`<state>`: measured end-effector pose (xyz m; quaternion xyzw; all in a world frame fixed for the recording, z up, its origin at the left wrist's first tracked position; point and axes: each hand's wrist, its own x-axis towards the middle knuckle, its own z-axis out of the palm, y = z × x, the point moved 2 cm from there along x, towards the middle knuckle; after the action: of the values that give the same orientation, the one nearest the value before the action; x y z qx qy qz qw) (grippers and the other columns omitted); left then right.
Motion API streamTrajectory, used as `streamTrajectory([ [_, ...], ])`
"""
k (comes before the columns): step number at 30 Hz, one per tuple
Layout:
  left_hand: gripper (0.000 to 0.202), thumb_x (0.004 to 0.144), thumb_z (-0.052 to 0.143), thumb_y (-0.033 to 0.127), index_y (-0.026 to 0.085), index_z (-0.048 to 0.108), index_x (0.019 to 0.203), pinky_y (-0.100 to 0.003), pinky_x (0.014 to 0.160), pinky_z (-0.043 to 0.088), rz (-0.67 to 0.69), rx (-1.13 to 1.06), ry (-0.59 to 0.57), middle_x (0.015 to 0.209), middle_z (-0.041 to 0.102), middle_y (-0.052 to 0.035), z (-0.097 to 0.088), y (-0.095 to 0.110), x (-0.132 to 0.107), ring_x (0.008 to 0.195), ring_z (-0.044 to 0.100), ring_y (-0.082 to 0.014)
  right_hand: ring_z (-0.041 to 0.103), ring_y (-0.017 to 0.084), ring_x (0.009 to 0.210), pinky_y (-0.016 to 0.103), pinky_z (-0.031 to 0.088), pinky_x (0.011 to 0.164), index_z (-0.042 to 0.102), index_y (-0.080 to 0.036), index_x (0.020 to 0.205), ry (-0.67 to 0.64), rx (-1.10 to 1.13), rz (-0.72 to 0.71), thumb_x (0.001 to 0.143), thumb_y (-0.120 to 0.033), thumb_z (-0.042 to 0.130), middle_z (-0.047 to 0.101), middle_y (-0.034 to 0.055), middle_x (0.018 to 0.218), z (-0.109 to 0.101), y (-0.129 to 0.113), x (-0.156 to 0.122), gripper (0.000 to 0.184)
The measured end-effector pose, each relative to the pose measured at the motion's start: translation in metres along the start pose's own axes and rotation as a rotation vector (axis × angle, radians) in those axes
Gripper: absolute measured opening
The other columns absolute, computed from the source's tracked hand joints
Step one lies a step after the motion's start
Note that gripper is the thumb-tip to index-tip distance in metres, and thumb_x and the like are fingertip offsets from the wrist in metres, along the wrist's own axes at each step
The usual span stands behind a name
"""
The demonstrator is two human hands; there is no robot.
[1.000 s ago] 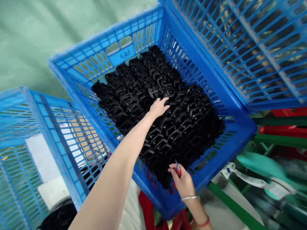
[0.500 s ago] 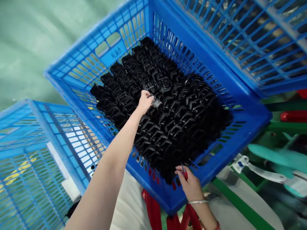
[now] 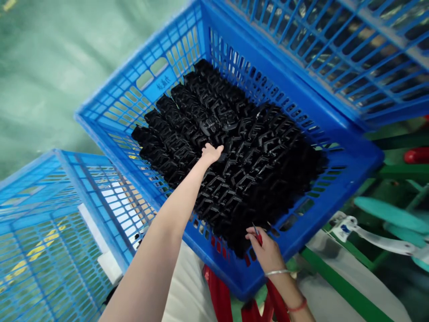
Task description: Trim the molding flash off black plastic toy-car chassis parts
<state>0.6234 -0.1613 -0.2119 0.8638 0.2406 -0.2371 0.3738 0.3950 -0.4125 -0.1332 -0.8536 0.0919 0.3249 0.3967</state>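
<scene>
Black plastic parts (image 3: 254, 179) lie packed in diagonal rows inside the crate. The left hand (image 3: 211, 154) rests on them, left of the pile's middle, with its fingers pointing up and to the right. The fingertips are sunk among the parts, so whether it holds one cannot be told. The right hand (image 3: 266, 255) pinches red-handled snips (image 3: 258, 239) narrowly, points up, at the pile's near edge, closer to the crate's rim than the left hand. A blue crate (image 3: 355, 165) holds the pile, another blue crate (image 3: 335, 58) tilts beyond it, and a third (image 3: 67, 188) sits left. Red legs (image 3: 217, 290) show below, near a green bar (image 3: 345, 286).
</scene>
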Motion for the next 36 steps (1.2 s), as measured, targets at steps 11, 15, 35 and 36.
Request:
streamTrajectory([
  [11, 0.047, 0.08, 0.052, 0.055, 0.018, 0.066, 0.106, -0.048, 0.1, 0.037, 0.174, 0.593, -0.361, 0.121, 0.064, -0.0169, -0.018, 0.021, -0.018, 0.121, 0.051, -0.0376, 0.057, 0.02, 0.114, 0.036, 0.044, 0.101, 0.064, -0.024, 0.108, 0.189, -0.178, -0.403, 0.081, -0.009, 0.041, 0.062, 0.0043, 0.123, -0.001, -0.102, 0.177, 0.039],
  [15, 0.063, 0.066, 0.069, 0.053, 0.019, 0.059, 0.118, -0.052, 0.099, 0.037, 0.18, 0.672, -0.421, 0.123, 0.062, -0.0192, -0.023, 0.021, -0.019, 0.119, 0.053, -0.04, 0.058, 0.02, 0.112, 0.036, 0.046, 0.1, 0.063, -0.024, 0.114, 0.123, -0.237, -0.413, 0.074, -0.001, 0.043, 0.061, 0.0026, 0.125, 0.011, -0.102, 0.201, 0.05],
  [35, 0.039, 0.073, 0.063, 0.03, 0.018, 0.05, 0.107, -0.029, 0.078, 0.046, 0.475, -0.004, -0.24, 0.083, 0.06, 0.0019, -0.035, -0.024, -0.023, 0.08, 0.057, -0.0143, 0.063, 0.019, 0.092, 0.032, 0.053, 0.081, 0.064, -0.03, 0.116, 0.087, -0.45, -0.401, 0.083, -0.012, 0.053, 0.056, 0.0035, 0.117, 0.005, -0.094, 0.194, 0.038],
  [36, 0.038, 0.071, 0.064, 0.028, 0.018, 0.05, 0.105, -0.03, 0.078, 0.046, 0.474, -0.031, -0.23, 0.082, 0.059, 0.0023, -0.033, -0.024, -0.022, 0.079, 0.056, -0.0142, 0.063, 0.019, 0.092, 0.032, 0.053, 0.082, 0.064, -0.029, 0.115, 0.089, -0.446, -0.407, 0.084, -0.011, 0.051, 0.057, 0.0035, 0.116, 0.004, -0.095, 0.195, 0.038],
])
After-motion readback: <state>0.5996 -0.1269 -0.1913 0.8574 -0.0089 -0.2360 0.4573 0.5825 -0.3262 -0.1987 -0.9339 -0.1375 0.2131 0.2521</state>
